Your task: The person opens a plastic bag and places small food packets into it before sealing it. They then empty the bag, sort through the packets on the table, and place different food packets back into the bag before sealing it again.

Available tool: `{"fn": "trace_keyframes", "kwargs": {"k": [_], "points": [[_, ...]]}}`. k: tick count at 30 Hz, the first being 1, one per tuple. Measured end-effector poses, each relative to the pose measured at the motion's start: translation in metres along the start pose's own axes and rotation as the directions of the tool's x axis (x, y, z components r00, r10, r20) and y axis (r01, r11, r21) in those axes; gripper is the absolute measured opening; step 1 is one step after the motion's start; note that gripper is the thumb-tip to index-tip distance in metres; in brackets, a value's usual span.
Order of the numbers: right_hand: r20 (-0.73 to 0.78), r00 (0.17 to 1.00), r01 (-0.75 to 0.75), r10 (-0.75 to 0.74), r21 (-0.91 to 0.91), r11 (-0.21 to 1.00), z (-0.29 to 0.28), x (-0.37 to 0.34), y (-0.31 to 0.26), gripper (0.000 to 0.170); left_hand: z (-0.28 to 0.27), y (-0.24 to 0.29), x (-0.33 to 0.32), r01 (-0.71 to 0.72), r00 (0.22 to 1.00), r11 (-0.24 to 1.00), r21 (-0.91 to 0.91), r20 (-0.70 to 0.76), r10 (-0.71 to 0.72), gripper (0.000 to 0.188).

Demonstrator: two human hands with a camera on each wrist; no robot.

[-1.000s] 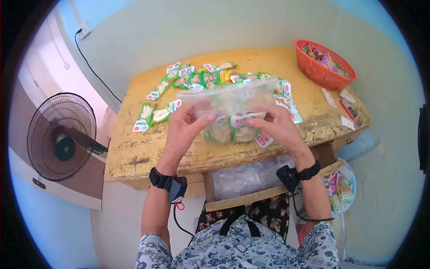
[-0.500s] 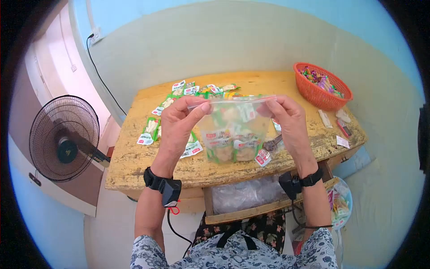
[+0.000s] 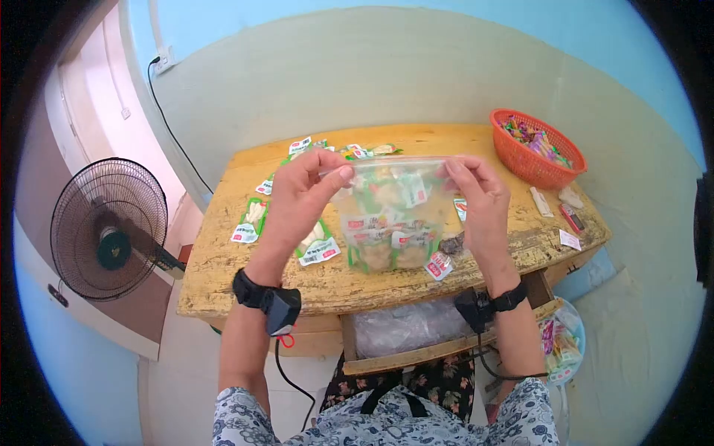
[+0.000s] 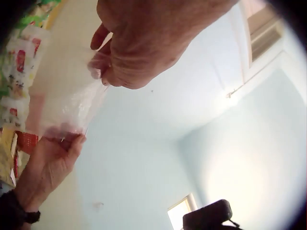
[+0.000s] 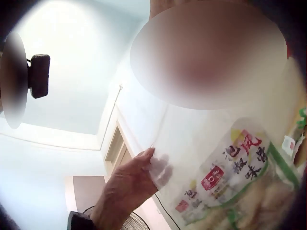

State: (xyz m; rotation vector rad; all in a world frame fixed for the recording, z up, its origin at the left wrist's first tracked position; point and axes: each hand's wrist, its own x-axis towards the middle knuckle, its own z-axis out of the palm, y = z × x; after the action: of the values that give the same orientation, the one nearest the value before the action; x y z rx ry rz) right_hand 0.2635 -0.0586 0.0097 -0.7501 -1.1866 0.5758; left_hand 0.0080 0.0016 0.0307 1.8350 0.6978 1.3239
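left hand + right hand pinching clear bag by top corners | above tabletop | tbh works best pulled taut, level

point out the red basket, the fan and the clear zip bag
red basket [image 3: 537, 164]: head view, on its outer side wall
fan [image 3: 113, 249]: head view, on its round middle
clear zip bag [image 3: 388, 219]: head view, on its filled front

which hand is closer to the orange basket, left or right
Right. The right hand, pinching the clear bag's right top corner, is just left of and nearer than the basket. The left hand is farther left, at the bag's other top corner.
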Motion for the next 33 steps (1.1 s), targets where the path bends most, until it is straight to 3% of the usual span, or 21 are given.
{"fn": "trace_keyframes", "kwargs": {"k": [1,3,7,13,21,25,28,33], "points": [[0.019,1.000,0.015,-0.015,-0.015,1.000,-0.001,0.001,-0.003,0.013,-0.003,0.003,0.003,0.007,0.999,0.999,0.043,0.034,-0.008,0.016],[0.040,0.999,0.026,-0.025,-0.035,0.999,-0.001,0.002,-0.006,0.013,-0.001,0.021,0.007,-0.112,0.994,0.956,0.271,0.048,0.103,0.019],[0.023,0.999,0.037,-0.036,-0.039,0.999,0.000,0.002,-0.007,0.012,0.019,0.045,0.019,-0.434,0.894,0.696,0.573,0.179,0.410,0.025],[0.019,0.996,0.083,-0.082,-0.063,0.995,-0.002,0.003,-0.003,0.010,0.063,0.057,0.045,-0.597,0.802,0.576,0.557,0.435,0.410,0.022],[0.016,0.997,0.071,-0.069,-0.121,0.990,-0.012,0.001,-0.004,0.009,0.061,0.051,0.046,-0.497,0.860,0.688,0.528,0.404,0.311,0.020],[-0.023,0.999,0.043,-0.046,-0.126,0.991,-0.010,0.001,-0.007,0.010,0.028,0.046,0.037,-0.394,0.912,0.732,0.556,0.334,0.237,0.019],[-0.035,0.998,0.050,-0.054,-0.106,0.993,-0.008,0.002,-0.005,0.010,0.003,0.052,0.026,-0.237,0.961,0.766,0.597,0.260,0.095,0.019],[-0.043,0.997,0.060,-0.065,-0.115,0.992,-0.006,0.002,-0.002,0.010,-0.031,0.036,0.017,-0.177,0.975,0.765,0.619,0.218,0.049,0.021]]}}
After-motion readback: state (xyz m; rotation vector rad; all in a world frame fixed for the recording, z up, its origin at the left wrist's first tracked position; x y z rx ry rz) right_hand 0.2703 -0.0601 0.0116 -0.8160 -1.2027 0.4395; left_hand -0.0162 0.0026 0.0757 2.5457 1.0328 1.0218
